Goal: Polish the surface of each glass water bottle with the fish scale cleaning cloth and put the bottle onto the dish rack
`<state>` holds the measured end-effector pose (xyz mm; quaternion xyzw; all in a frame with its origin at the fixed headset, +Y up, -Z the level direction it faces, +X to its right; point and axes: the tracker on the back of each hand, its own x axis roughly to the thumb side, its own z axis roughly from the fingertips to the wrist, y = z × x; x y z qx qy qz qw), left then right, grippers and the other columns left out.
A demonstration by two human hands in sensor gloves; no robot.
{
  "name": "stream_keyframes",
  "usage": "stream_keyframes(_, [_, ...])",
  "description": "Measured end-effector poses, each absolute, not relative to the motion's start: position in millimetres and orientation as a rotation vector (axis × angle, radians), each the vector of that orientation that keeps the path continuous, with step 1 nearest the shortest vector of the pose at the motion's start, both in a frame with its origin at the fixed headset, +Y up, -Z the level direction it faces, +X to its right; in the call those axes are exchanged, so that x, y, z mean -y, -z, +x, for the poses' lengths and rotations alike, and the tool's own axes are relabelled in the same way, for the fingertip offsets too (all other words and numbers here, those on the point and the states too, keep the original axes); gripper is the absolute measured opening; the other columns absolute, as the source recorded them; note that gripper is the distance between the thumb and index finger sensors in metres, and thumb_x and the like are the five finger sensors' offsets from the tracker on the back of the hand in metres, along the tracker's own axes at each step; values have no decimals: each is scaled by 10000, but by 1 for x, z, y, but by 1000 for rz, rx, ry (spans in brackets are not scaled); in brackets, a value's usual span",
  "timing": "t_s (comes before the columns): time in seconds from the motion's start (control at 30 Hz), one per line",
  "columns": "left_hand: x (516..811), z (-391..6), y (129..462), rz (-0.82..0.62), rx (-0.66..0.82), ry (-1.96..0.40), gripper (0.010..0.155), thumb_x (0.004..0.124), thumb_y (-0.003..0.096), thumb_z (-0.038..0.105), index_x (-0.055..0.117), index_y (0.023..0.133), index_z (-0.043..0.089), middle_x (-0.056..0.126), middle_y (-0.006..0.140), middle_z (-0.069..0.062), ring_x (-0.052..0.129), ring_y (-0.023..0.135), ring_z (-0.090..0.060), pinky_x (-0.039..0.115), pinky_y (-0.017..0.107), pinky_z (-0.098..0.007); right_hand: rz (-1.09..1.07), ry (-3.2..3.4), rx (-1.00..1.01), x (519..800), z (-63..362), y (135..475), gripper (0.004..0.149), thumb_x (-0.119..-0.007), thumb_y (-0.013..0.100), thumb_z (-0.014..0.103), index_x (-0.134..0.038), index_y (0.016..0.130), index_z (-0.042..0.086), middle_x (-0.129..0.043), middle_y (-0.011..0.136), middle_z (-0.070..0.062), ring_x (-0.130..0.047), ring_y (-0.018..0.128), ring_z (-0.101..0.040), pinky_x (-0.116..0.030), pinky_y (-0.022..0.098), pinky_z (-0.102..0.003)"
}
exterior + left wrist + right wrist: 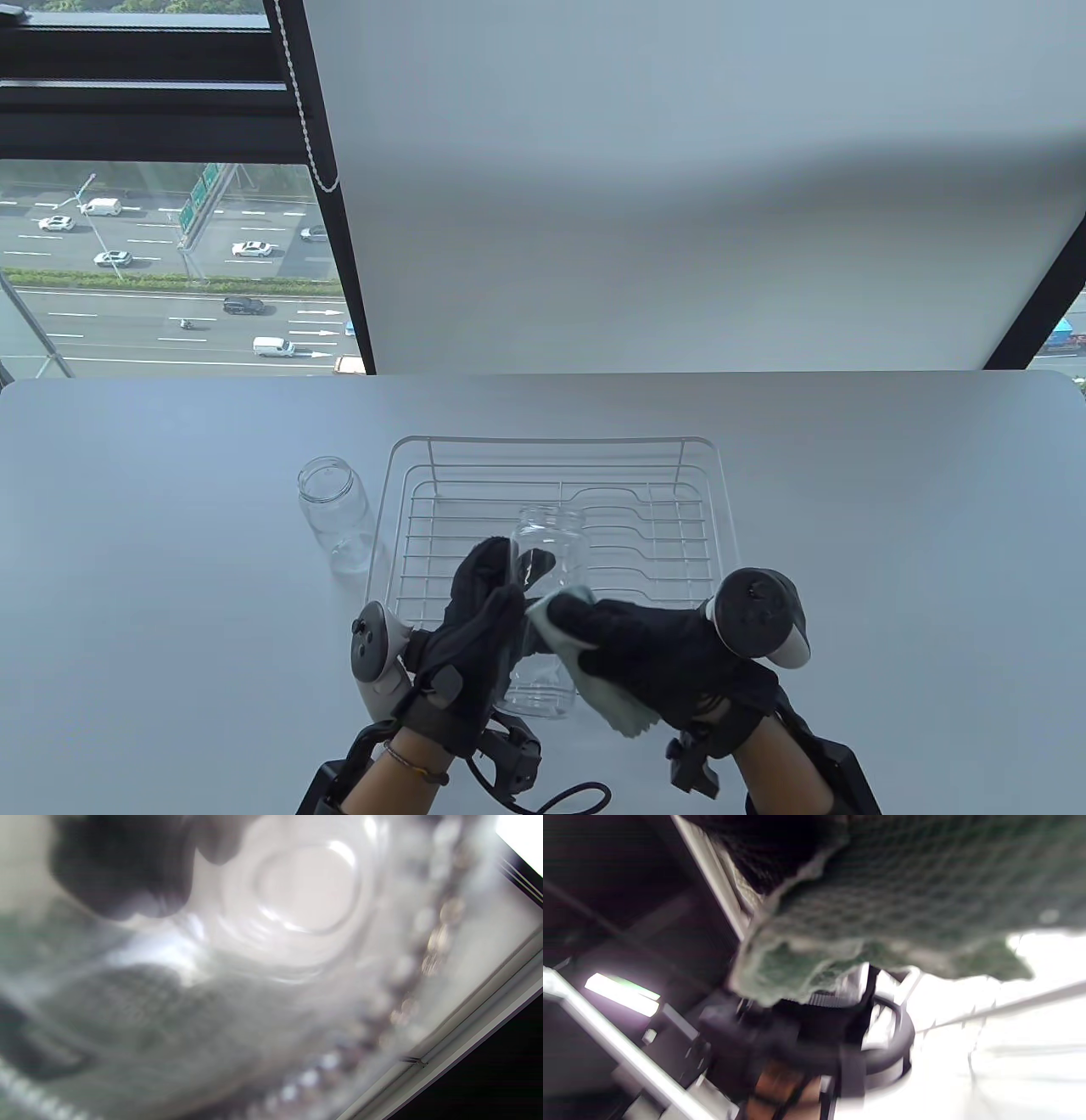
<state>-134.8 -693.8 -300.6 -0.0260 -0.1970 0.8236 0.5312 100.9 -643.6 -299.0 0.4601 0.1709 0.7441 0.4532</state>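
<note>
A glass bottle was gripped by the left hand above the table, before the rack. A cloth was pinched against it by the right hand. Firm, even strokes seemed advisable.

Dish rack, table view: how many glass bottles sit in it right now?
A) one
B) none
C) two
B: the dish rack holds no bottle; one glass bottle stands on the table to its left, and the left hand holds the other bottle up in front of it.
</note>
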Motion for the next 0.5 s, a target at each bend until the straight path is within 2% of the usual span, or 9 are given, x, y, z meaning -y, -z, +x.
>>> stream_keyframes(0.03, [695, -136, 300, -39, 440, -1984, 861, 771, 533, 543, 254, 1034, 69, 510, 1074, -252, 857, 800, -571, 863, 543, -585, 1153, -1845, -463, 643, 98, 296, 561, -822, 543, 337, -559, 990, 552, -811, 787, -172, -963, 581, -287, -797, 510, -530])
stream_keyframes(0.13, [697, -139, 301, -49, 405, -2000, 880, 831, 510, 588, 333, 984, 39, 406, 1032, -287, 841, 834, -535, 857, 573, -551, 1075, -1912, -252, 641, 99, 297, 579, -832, 533, 332, -563, 1004, 537, -835, 770, -169, -967, 564, -284, -800, 500, -532])
stream_keyframes(0.2, [691, -140, 303, -73, 484, -1929, 841, 860, 495, 546, 446, 982, 0, 411, 1016, -312, 775, 893, -533, 808, 613, -555, 974, -1912, -45, 642, 106, 299, 583, -834, 517, 337, -571, 996, 541, -852, 759, -158, -979, 548, -274, -813, 490, -525])
stream_keyframes(0.27, [682, -141, 304, -108, 557, -1851, 849, 860, 492, 554, 494, 1008, -12, 456, 1023, -322, 748, 895, -564, 789, 608, -574, 938, -1863, -9, 640, 114, 300, 584, -835, 525, 339, -562, 1001, 540, -840, 756, -162, -973, 547, -275, -806, 492, -528])
stream_keyframes(0.3, [678, -143, 303, -216, 555, -1795, 892, 874, 479, 570, 481, 1078, 39, 442, 1057, -320, 618, 908, -673, 709, 615, -665, 926, -1859, 16, 639, 117, 299, 587, -843, 525, 333, -565, 999, 538, -834, 751, -169, -971, 544, -280, -803, 491, -532])
stream_keyframes(0.33, [673, -146, 301, -315, 595, -1673, 937, 863, 476, 621, 408, 1147, 150, 425, 1094, -302, 575, 940, -689, 682, 602, -727, 910, -1894, 84, 636, 121, 298, 586, -837, 527, 336, -560, 996, 551, -828, 767, -161, -965, 560, -278, -798, 503, -531])
stream_keyframes(0.37, [670, -145, 304, -366, 634, -1577, 970, 872, 464, 636, 333, 1165, 238, 486, 1080, -316, 622, 918, -698, 713, 573, -735, 913, -1921, 146, 635, 122, 297, 587, -835, 522, 344, -560, 988, 571, -833, 773, -147, -969, 563, -266, -805, 504, -523])
stream_keyframes(0.43, [670, -144, 304, -507, 701, -1563, 1027, 924, 459, 594, 203, 1146, 340, 506, 1055, -350, 666, 875, -712, 717, 541, -754, 951, -1927, 140, 632, 121, 294, 589, -835, 523, 345, -554, 984, 579, -827, 775, -140, -966, 567, -262, -803, 510, -519])
stream_keyframes(0.5, [667, -143, 304, -599, 750, -1568, 1101, 1000, 436, 494, 145, 1113, 346, 488, 1049, -376, 752, 818, -711, 750, 490, -772, 949, -1909, 124, 632, 120, 294, 590, -836, 517, 344, -559, 987, 570, -837, 766, -142, -971, 557, -262, -807, 502, -519])
